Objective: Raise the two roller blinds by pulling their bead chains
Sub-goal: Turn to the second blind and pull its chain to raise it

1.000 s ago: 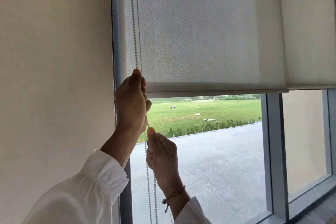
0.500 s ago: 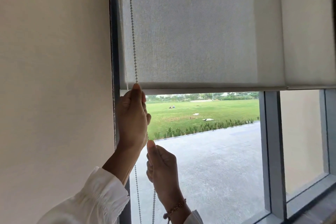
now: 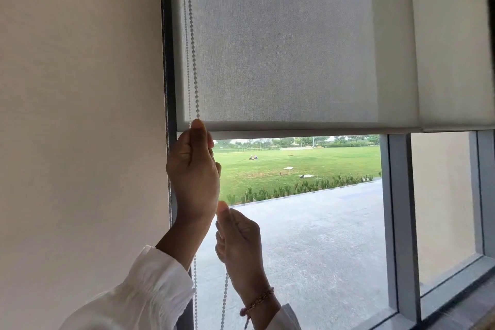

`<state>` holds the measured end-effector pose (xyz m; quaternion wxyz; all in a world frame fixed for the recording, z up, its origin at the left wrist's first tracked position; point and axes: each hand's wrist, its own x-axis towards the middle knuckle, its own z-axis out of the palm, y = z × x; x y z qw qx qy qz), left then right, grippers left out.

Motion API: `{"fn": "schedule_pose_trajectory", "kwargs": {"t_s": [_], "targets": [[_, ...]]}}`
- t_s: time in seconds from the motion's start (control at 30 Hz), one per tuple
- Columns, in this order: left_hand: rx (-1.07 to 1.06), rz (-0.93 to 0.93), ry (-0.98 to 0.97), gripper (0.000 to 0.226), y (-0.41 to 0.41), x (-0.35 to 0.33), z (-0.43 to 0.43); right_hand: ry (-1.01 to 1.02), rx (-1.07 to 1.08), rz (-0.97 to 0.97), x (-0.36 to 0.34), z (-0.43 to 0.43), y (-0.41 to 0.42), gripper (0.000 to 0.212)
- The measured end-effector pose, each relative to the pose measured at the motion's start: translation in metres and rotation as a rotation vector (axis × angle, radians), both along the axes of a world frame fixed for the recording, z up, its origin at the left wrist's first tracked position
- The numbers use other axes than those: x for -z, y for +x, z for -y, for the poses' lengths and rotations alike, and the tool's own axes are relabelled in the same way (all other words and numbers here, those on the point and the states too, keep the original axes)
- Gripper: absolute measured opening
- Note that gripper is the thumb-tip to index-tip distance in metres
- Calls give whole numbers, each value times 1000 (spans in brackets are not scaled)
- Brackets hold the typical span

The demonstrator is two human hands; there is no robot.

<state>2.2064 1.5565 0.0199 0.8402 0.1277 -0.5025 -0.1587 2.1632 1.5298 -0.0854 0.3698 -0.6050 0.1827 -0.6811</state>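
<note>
A grey roller blind (image 3: pixel 289 43) covers the upper part of the window, its bottom bar (image 3: pixel 308 133) level with my left thumb. A white bead chain (image 3: pixel 193 61) hangs down its left edge in two strands. My left hand (image 3: pixel 194 171) is closed on the chain just under the bottom bar. My right hand (image 3: pixel 238 244) grips the chain right below it. Loose strands drop beneath both hands. To the left a cream second blind (image 3: pixel 80 115) hangs fully down.
A grey window frame post (image 3: pixel 399 222) stands right of the open pane, with a narrower pane and the sill (image 3: pixel 455 300) beyond it. Another blind section (image 3: pixel 452 43) hangs at the upper right. Outside lie pavement and a lawn.
Both hands have slid down the chain, the left from above the bottom bar to just under it, the right following. The blind's bottom bar has hardly shifted.
</note>
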Motion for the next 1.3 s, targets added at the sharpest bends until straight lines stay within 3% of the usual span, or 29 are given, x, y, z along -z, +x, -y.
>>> {"fn": "schedule_pose_trajectory", "kwargs": {"t_s": [0.53,0.93,1.3], "targets": [[-86,-29,-100,38,0,-1,-6,-34,13,-3,-4,-4,2,51],[-129,43,-38,41,4,7,18,-16,50,-5,3,9,6,55],[-184,104,78,40,8,3,43,1,-148,-25,5,35,3,45]]}}
